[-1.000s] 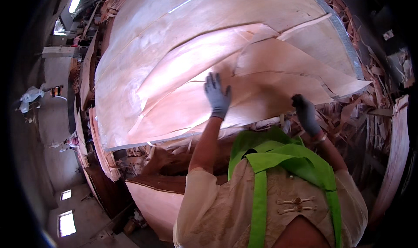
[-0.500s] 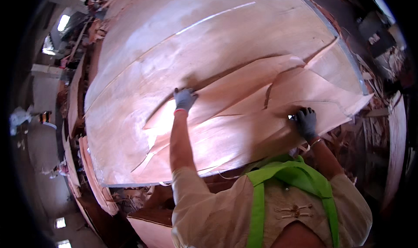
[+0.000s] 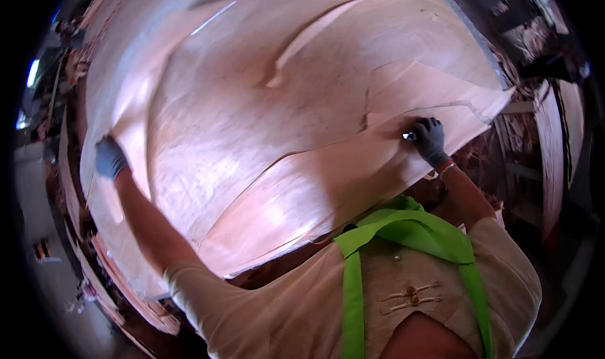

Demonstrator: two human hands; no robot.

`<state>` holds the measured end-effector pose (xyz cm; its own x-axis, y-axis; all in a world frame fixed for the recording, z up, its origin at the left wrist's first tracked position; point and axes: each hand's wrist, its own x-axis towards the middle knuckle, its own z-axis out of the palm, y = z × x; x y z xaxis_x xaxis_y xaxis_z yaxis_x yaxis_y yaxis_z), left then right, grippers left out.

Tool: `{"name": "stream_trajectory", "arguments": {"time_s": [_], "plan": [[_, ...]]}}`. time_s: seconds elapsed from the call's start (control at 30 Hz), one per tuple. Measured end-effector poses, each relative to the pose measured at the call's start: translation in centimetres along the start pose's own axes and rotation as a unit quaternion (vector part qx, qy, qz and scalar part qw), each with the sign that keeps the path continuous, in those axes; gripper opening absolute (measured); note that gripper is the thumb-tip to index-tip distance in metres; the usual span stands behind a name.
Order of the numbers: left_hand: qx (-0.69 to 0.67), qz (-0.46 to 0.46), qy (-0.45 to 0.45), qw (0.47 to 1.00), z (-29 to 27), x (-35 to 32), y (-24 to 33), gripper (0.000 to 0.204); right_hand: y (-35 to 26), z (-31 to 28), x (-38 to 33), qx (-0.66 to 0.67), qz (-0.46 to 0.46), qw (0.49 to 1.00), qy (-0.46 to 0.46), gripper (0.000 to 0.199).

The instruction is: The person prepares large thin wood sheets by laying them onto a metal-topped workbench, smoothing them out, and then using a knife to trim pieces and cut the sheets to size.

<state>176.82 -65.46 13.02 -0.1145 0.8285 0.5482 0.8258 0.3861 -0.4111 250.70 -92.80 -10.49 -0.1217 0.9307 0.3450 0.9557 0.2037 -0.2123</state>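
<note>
A large pale wood veneer sheet (image 3: 239, 107) covers the broad work surface, with loose pinkish veneer pieces (image 3: 302, 189) overlapping along its near side. My left hand (image 3: 111, 157), in a grey glove, is closed at the sheet's left edge, where a strip of veneer (image 3: 135, 123) bends up beside it. My right hand (image 3: 428, 140), also gloved, rests on the near right veneer with its fingers curled. A small shiny object (image 3: 408, 136) pokes out from those fingers; its kind does not show. A curled veneer ridge (image 3: 315, 31) rises toward the far side.
Torn veneer scraps (image 3: 488, 151) lie below the right edge. At the right stands a long pale board (image 3: 549, 151). More veneer offcuts and board edges (image 3: 135, 305) line the lower left, beside a grey floor (image 3: 38, 201).
My left hand has swung from the middle to the left edge, and the loose piece in the middle has moved off with it. My right hand still sits on the near right veneer.
</note>
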Motion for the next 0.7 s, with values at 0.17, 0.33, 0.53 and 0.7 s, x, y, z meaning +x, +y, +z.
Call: {"name": "stream_trajectory", "arguments": {"time_s": [0.17,0.33,0.53,0.7], "plan": [[-0.058,-0.044,0.049,0.996,-3.2,-1.4,9.9,0.053,-0.3,-1.8,0.9,0.024,0.004,1.000,-0.016,0.019],[-0.430,0.341,0.000,0.836,-8.0,-13.0,30.7,0.051,1.6,-0.2,-0.5,-0.009,-0.014,1.000,0.004,0.021],[-0.417,0.384,-0.150,0.810,-24.5,-23.4,51.2,0.069,2.6,-1.5,-1.2,-0.010,-0.012,1.000,-0.004,0.013],[-0.320,0.393,-0.324,0.799,-26.4,-24.6,55.7,0.064,2.9,-1.1,-2.1,0.018,0.001,0.998,-0.057,0.012]]}}
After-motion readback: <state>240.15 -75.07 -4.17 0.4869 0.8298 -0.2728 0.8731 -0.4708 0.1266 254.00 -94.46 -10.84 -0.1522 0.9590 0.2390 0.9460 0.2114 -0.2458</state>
